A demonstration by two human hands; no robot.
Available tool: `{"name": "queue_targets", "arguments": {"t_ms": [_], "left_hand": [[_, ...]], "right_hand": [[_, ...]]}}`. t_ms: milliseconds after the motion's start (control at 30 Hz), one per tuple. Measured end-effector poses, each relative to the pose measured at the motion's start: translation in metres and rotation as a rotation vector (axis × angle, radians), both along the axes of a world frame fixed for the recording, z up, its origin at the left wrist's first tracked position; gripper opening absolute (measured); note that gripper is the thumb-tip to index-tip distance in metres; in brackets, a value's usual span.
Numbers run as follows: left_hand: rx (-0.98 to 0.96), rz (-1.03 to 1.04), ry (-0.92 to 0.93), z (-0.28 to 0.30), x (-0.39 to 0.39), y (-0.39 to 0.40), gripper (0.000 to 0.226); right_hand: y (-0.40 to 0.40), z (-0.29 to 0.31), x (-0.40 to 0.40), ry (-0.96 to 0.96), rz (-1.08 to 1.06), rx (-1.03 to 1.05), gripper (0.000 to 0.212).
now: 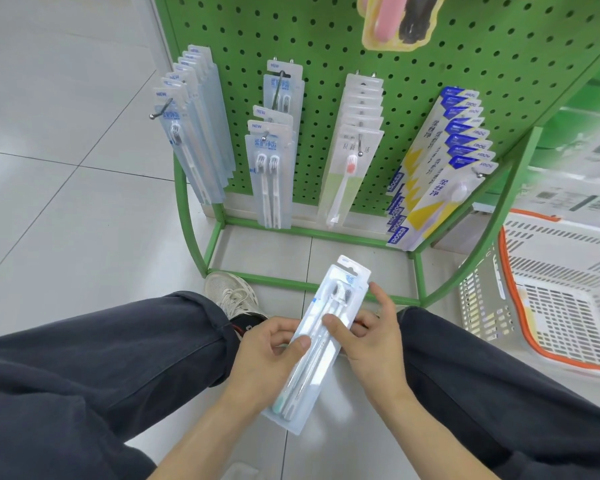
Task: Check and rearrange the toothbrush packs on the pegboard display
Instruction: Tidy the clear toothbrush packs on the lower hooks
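Crouching before a green pegboard display [413, 64], a person holds one twin toothbrush pack [321, 337] low between the knees, off the hooks, tilted with its hang-tab end toward the board. Left hand [267, 355] grasps the pack's left edge, thumb pressed on the front, fingers curled behind. Right hand [368, 337] grips the right side, thumb across the front, index finger raised free near the brush heads. On the board, four hooks carry stock: a row of single-brush packs [194, 133] at far left, twin packs [272, 157] next, pale packs with a pink-headed brush [352, 157], then blue-and-yellow FROG packs [440, 168] at right. White basket with orange rim [551, 289] sits on the tile floor just right of the stand's green frame [312, 285]. One pale sneaker [231, 292] rests by the frame's base.
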State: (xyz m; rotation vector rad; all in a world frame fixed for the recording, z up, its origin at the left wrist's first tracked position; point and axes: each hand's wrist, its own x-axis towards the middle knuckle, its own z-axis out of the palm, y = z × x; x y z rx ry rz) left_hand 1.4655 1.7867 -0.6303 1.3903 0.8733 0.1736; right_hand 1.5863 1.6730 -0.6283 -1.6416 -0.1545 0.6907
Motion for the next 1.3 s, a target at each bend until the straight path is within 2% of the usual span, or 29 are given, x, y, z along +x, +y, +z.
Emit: {"name": "queue_targets", "arguments": {"t_ms": [100,167,267,333,500,567,700,867,933,1033,1167,1233,1300], "left_hand": [[0.014,0.049,0.007,-0.002,0.0,0.0,0.016],[-0.035,0.01,-0.003,-0.002,0.0,0.0,0.02],[-0.077,-0.171,0.015,-0.003,0.001,-0.001,0.023],[-0.06,-0.204,0.024,-0.004,0.002,-0.004,0.018],[-0.015,0.0,-0.01,-0.002,0.003,-0.009,0.022],[0.06,0.008,0.017,-0.004,0.003,-0.008,0.035],[0.376,-0.137,0.028,-0.008,-0.001,-0.012,0.068],[0.273,-0.309,-0.085,-0.006,0.002,-0.024,0.078],[0.191,-0.247,-0.095,-0.009,0.002,-0.022,0.077],[-0.045,-0.121,-0.122,-0.011,0.001,-0.014,0.066],[-0.209,-0.098,-0.147,-0.006,-0.001,-0.004,0.048],[-0.219,-0.127,-0.13,-0.006,-0.002,-0.003,0.042],[-0.211,-0.187,-0.111,-0.005,-0.002,-0.002,0.044]], "right_hand": [[0.002,0.005,0.001,0.111,0.151,0.007,0.039],[0.0,0.009,0.007,0.143,0.17,0.025,0.028],[-0.003,0.011,0.022,0.114,0.033,0.029,0.026],[-0.006,0.011,0.028,0.099,-0.005,0.012,0.029],[-0.006,0.01,0.019,0.124,0.286,-0.079,0.035],[-0.004,0.009,0.016,0.092,0.274,-0.101,0.031],[-0.003,0.009,0.018,-0.018,0.163,-0.141,0.023],[-0.004,0.005,0.011,-0.019,0.196,-0.104,0.015],[-0.004,0.004,0.01,-0.041,0.279,-0.115,0.015],[-0.005,-0.002,0.012,-0.184,0.38,-0.197,0.01],[-0.006,-0.002,0.013,-0.223,0.431,-0.246,0.05],[-0.006,0.002,0.015,-0.2,0.345,-0.208,0.064],[-0.005,0.006,0.02,-0.201,0.192,-0.189,0.068]]}}
